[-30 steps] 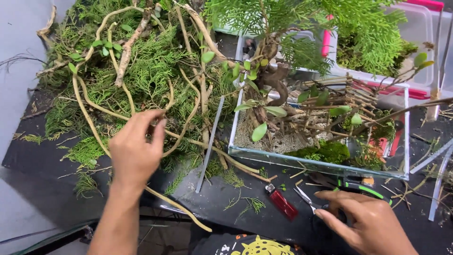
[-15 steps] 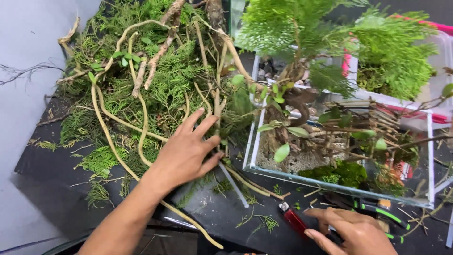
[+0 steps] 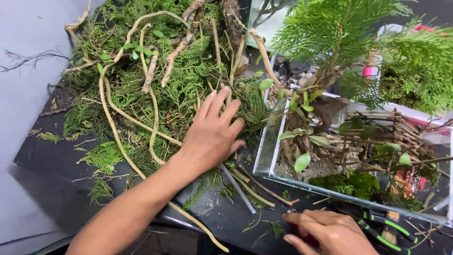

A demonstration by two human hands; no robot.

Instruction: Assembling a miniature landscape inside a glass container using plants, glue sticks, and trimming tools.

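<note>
My left hand (image 3: 212,132) lies flat with fingers spread on a heap of green conifer cuttings and pale bare branches (image 3: 155,80) on the dark table. It rests just left of a glass tank (image 3: 271,156) planted with moss, twigs and a small conifer tree (image 3: 339,38). My right hand (image 3: 330,231) is at the bottom edge, fingers curled over a small red thing that is mostly hidden. Green-handled scissors (image 3: 387,229) lie right beside that hand.
A clear plastic box with pink clips (image 3: 401,71) stands behind the tank. A loose glass strip (image 3: 238,186) and long thin stems (image 3: 122,141) lie on the black tabletop (image 3: 52,156). A grey wall is at the left.
My left hand has slid right across the cuttings toward the tank. My right hand has moved left from the scissors onto the small red thing. The view has shifted left.
</note>
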